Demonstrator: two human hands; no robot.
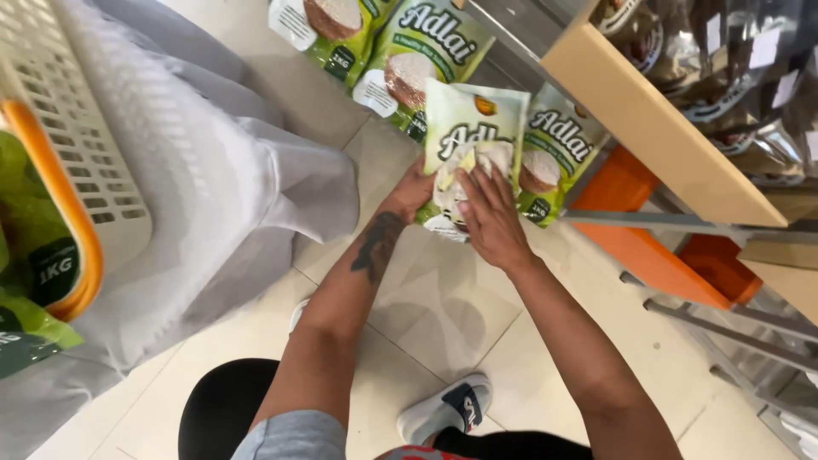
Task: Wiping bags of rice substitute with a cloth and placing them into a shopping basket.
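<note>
The left third of the frame is filled by a white plastic shopping basket [81, 128] with an orange handle [60, 204], seen from above; green bags already lie inside it at the lower left. A grey draped cloth [230, 170] is spread beside it over the pale tiled floor [443, 315]. At the upper right, a tan shelf edge [656, 128] runs diagonally, with dark clear-wrapped packets [716, 60] stacked on it and orange bins [648, 247] beneath. Along the top centre, several green and white grain pouches [417, 60] are stood in a row against the shelf base (presumably so their fronts face outward).

One such pouch [469, 145] is held upright at the centre of the frame, just in front of the row. It is supported from the left edge by the left hand [411, 192], whose fingers are curled behind it, while the right hand [490, 221] is laid flat on its front with fingers spread, pressing it steady. A sneaker [447, 409] is seen at the bottom centre.
</note>
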